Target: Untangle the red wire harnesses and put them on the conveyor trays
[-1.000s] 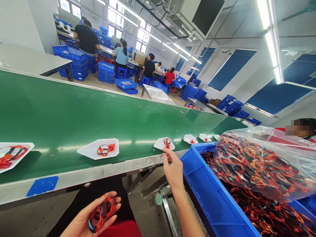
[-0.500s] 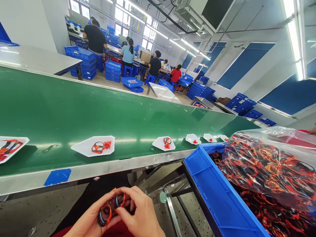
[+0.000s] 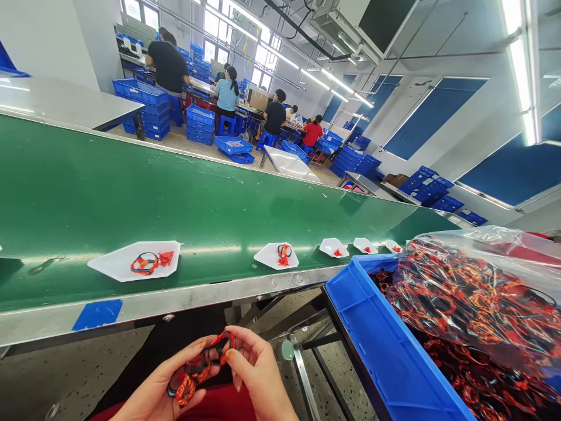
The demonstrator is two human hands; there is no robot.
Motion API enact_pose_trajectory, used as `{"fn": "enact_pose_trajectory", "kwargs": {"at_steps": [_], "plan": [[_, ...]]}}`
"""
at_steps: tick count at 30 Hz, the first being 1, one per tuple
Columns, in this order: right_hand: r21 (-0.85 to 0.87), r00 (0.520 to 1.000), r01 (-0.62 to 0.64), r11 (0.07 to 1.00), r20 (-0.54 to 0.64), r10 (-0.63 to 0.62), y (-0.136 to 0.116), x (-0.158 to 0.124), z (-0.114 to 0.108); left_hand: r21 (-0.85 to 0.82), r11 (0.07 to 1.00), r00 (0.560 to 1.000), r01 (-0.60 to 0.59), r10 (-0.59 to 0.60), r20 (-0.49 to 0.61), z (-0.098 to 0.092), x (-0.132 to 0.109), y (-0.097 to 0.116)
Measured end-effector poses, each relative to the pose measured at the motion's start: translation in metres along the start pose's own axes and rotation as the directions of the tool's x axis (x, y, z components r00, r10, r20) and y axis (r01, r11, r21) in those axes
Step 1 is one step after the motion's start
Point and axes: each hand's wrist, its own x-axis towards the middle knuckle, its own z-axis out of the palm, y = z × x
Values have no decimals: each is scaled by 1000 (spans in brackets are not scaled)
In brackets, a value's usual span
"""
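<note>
Several coiled red-and-black wires are between my two hands, low in the head view over my lap. My left hand cups a bunch of them, its thumb on top. With thumb and forefinger, my right hand pinches one coil at the bunch's right end. Beyond, on the green conveyor belt, lie white pointed trays. The nearest tray and the one to its right each hold a wire coil and small red pieces. Trays farther right show only red pieces.
At the right stands a blue crate full of wire coils, with a clear plastic bag of more coils on top. The belt's metal edge runs between my hands and the trays. Co-workers sit among blue crates in the background.
The trays have moved left along the belt, and the leftmost is almost out of view. My right hand has shifted slightly right, drawing one coil toward the bunch's end.
</note>
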Motion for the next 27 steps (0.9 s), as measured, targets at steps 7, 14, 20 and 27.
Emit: {"fn": "enact_pose_trajectory", "kwargs": {"at_steps": [7,14,20,27], "plan": [[-118,993,73,990,-88,-83,-1,-2,-5,176,974,989,-146,144,23,-5,10,-8],[-728,845,501,467,297,-444,-4,-14,5,284,895,934,-342,292,205,-2,12,-10],[-559,896,406,723,86,-436,2,-13,4,227,911,931,-344,301,205,-5,12,-10],[-349,963,246,904,-17,-268,1,-8,11,158,943,953,-292,273,133,-1,8,-10]]}}
